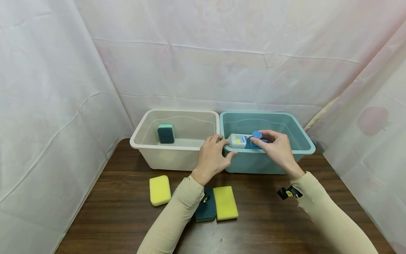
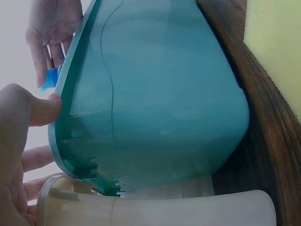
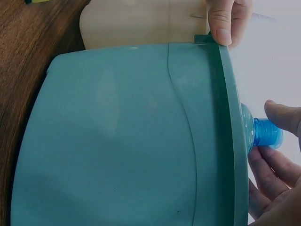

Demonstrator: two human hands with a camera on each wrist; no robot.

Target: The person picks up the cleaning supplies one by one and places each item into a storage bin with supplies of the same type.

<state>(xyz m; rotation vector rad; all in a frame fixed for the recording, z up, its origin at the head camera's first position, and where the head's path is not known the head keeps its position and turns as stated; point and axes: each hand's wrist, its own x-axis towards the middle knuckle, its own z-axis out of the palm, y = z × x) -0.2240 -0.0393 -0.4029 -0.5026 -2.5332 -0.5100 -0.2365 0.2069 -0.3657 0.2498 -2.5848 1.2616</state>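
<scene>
My right hand [image 1: 279,150] reaches into the teal bin [image 1: 266,162], thumb and fingers around the neck of a clear bottle with a blue cap [image 3: 268,132]. Most of that bottle is hidden by the bin wall in the right wrist view. A white bottle [image 1: 235,140] with a printed label lies in the same bin, just left of it. My left hand [image 1: 213,155] is over the adjoining rims of the teal and beige bins, its fingers spread and its thumb [image 2: 46,110] at the teal rim. The index fingertip is close to the white bottle.
Inside the beige bin [image 1: 174,158] stands a dark green sponge [image 1: 166,134]. On the brown table [image 1: 253,225] lie a yellow sponge [image 1: 160,190], another dark sponge [image 1: 206,211] partly under my left sleeve, and a yellow one [image 1: 226,203] beside it. Pale curtains [image 1: 203,70] enclose the table.
</scene>
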